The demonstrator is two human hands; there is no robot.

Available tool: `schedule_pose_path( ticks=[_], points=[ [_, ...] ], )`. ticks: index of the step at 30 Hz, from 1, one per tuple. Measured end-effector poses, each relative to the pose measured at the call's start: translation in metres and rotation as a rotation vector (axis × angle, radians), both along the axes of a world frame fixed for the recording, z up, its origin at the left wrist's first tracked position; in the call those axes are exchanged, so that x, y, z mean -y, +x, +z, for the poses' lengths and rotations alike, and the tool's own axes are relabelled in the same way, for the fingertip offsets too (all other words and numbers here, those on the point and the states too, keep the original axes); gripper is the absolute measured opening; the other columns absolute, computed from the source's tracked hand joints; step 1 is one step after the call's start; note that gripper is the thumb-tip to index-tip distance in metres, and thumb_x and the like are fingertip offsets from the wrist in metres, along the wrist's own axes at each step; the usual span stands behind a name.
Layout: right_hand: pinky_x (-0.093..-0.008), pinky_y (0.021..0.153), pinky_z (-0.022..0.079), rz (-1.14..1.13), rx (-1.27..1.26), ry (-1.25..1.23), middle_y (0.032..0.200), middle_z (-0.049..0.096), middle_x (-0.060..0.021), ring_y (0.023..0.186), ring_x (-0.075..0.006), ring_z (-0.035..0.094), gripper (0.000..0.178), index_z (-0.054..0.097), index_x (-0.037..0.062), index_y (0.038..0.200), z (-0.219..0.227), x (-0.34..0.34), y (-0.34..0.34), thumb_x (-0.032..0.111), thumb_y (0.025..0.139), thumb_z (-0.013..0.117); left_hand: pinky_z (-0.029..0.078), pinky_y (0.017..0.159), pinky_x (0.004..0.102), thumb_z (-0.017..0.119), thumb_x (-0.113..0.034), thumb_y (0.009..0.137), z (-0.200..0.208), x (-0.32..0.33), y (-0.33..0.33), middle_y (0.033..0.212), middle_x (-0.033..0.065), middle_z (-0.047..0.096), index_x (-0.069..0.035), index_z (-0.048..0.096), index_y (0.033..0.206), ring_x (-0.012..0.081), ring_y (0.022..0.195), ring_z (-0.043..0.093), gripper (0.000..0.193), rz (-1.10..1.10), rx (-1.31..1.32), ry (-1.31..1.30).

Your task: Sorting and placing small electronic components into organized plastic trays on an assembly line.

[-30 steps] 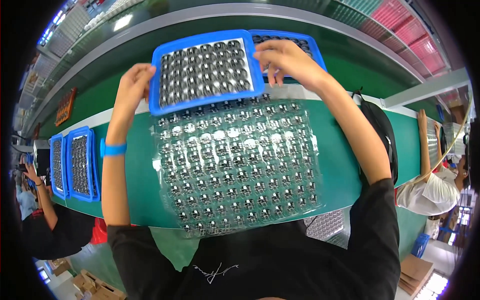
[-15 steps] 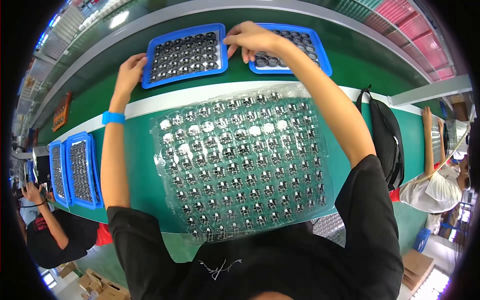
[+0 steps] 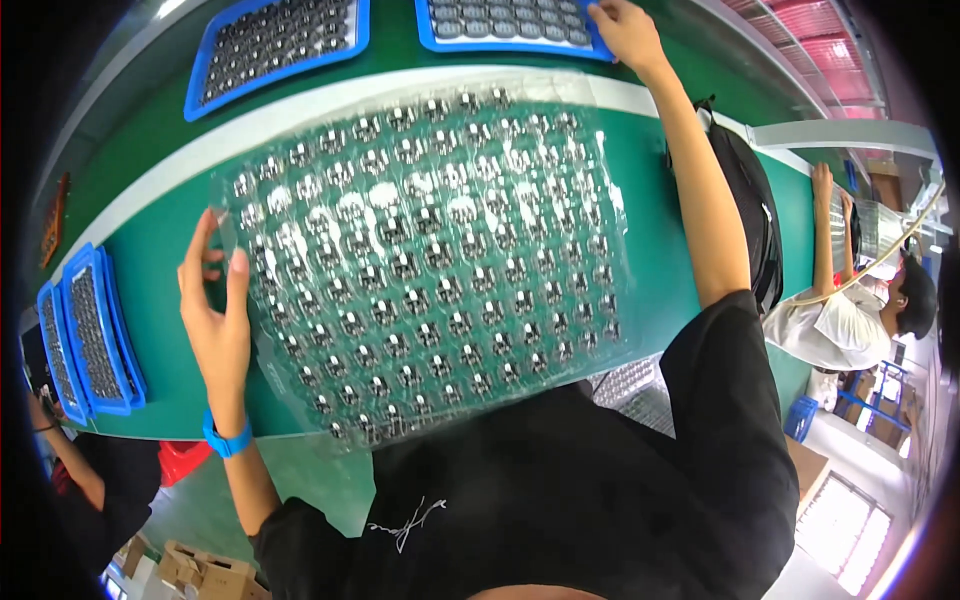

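Note:
A large clear plastic blister tray (image 3: pixel 560 90) lies in front of me, its pockets filled with rows of small black-and-silver parts (image 3: pixel 403 266). My left hand (image 3: pixel 215 325) is beside its left edge, thumb and fingers spread, holding nothing. Past the far edge of the blister tray sit two blue trays. My right hand (image 3: pixel 630 38) has its fingers closed on the right rim of the right blue tray (image 3: pixel 520 47), which holds dark round parts. The left blue tray (image 3: pixel 363 28) holds rows of dark, shiny parts, and neither hand touches it.
Blue trays (image 3: pixel 108 402) of small parts are stacked at the left of the green table (image 3: pixel 165 290). A black backpack (image 3: pixel 740 190) lies beyond my right arm. An orange object (image 3: pixel 55 220) is at far left. Other people sit at both sides.
My left hand has left the left blue tray and come back beside the blister tray. My right hand has moved from between the blue trays to the right one's right rim. The view has shifted.

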State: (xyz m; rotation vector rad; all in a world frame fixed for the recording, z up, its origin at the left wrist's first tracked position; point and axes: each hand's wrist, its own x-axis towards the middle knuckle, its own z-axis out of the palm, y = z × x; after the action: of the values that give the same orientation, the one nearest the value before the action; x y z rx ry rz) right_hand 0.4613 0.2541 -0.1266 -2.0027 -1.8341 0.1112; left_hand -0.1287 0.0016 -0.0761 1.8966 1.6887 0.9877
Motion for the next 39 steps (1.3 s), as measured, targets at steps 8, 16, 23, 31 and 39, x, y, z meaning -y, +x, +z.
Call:
schedule_pose_path(
  ticks=[8, 16, 23, 31, 39],
  points=[
    [-0.0485, 0.076, 0.058, 0.081, -0.124, 0.361, 0.089, 0.074, -0.0303, 0.083, -0.0433, 0.075, 0.031, 0.075, -0.0070, 0.098, 0.022, 0.010, -0.024, 0.023, 0.099, 0.068, 0.050, 0.098, 0.0342, 0.073, -0.029, 0.106, -0.006, -0.019, 0.002, 0.139, 0.0084, 0.074, -0.008, 0.065, 0.151, 0.0191, 0.111, 0.064, 0.050, 0.042, -0.146, 0.068],
    [-0.0364, 0.069, 0.050, 0.048, -0.196, 0.245, 0.079, 0.071, -0.0094, 0.075, -0.0130, 0.062, 0.035, 0.074, -0.0121, 0.102, 0.123, 0.118, 0.025, 0.022, 0.105, 0.066, 0.053, 0.091, 0.0284, 0.073, -0.032, 0.106, -0.008, -0.066, -0.004, 0.139, 0.0082, 0.076, -0.008, 0.065, 0.151, 0.0127, 0.103, 0.067, 0.052, -0.076, -0.048, 0.137],
    [-0.0243, 0.082, 0.055, 0.043, -0.525, 0.146, 0.106, 0.077, -0.0065, 0.091, -0.0101, 0.069, 0.045, 0.072, -0.0077, 0.130, 0.093, 0.269, 0.014, 0.032, 0.109, 0.070, 0.051, 0.086, 0.0244, 0.073, -0.035, 0.107, -0.020, -0.073, -0.010, 0.141, 0.0038, 0.075, -0.009, 0.064, 0.153, 0.0087, 0.102, 0.064, 0.054, -0.113, -0.050, 0.082],
    [-0.0221, 0.075, 0.053, -0.152, -0.715, -0.020, 0.103, 0.079, -0.0067, 0.087, -0.0051, 0.068, 0.033, 0.069, -0.0088, 0.127, 0.083, 0.385, -0.110, 0.019, 0.110, 0.069, 0.051, 0.091, 0.0253, 0.073, -0.036, 0.107, -0.019, -0.078, -0.017, 0.142, 0.0038, 0.074, -0.009, 0.063, 0.154, 0.0090, 0.111, 0.063, 0.055, -0.152, -0.026, 0.072],
    [-0.0258, 0.050, 0.044, -0.184, -0.594, 0.026, 0.091, 0.076, -0.0116, 0.060, -0.0049, 0.061, 0.026, 0.066, -0.0092, 0.124, 0.084, 0.407, -0.143, 0.013, 0.110, 0.067, 0.053, 0.099, 0.0340, 0.071, -0.036, 0.108, 0.010, -0.073, -0.005, 0.142, 0.0117, 0.071, -0.009, 0.063, 0.153, 0.0200, 0.120, 0.067, 0.053, -0.127, -0.088, -0.024]
  ],
)
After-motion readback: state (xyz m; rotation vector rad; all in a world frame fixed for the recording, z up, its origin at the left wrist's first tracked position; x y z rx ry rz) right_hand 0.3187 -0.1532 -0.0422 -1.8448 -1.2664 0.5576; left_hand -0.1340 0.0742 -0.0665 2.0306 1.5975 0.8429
